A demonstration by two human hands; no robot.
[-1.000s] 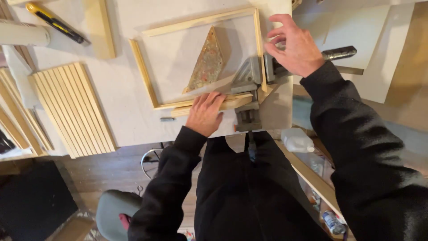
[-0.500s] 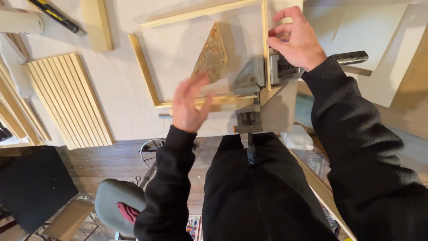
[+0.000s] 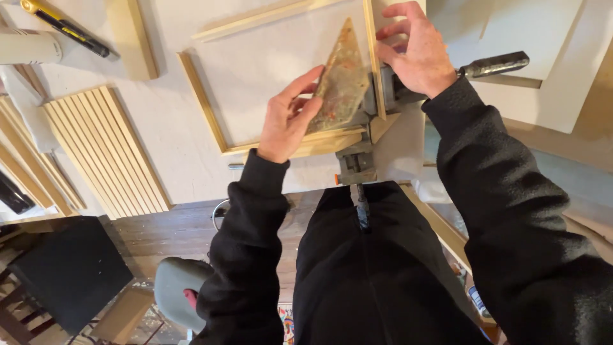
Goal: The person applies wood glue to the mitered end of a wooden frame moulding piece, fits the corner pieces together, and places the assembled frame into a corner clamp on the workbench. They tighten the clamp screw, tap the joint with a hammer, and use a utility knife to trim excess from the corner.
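A light wooden frame (image 3: pixel 203 105) lies on the white worktable (image 3: pixel 166 156), its near right corner held in a grey metal corner clamp (image 3: pixel 355 163). My left hand (image 3: pixel 290 115) rests inside the frame, fingers touching the edge of a stained triangular set square (image 3: pixel 341 80) pushed into that corner. My right hand (image 3: pixel 418 54) grips the clamp body and the frame's right rail, next to a dark clamp handle (image 3: pixel 495 64) pointing right.
A stack of wooden strips (image 3: pixel 102 150) lies at the left. A yellow and black tool (image 3: pixel 60 27), a white roll (image 3: pixel 29 46) and a wooden block (image 3: pixel 131 38) sit at the far left. White boards (image 3: pixel 549 45) lie right. A dark stool (image 3: pixel 70 271) stands below.
My left hand lifted off the frame's bottom rail and moved up onto the triangular square, which now sits closer to the clamped corner. My right hand stayed on the clamp.
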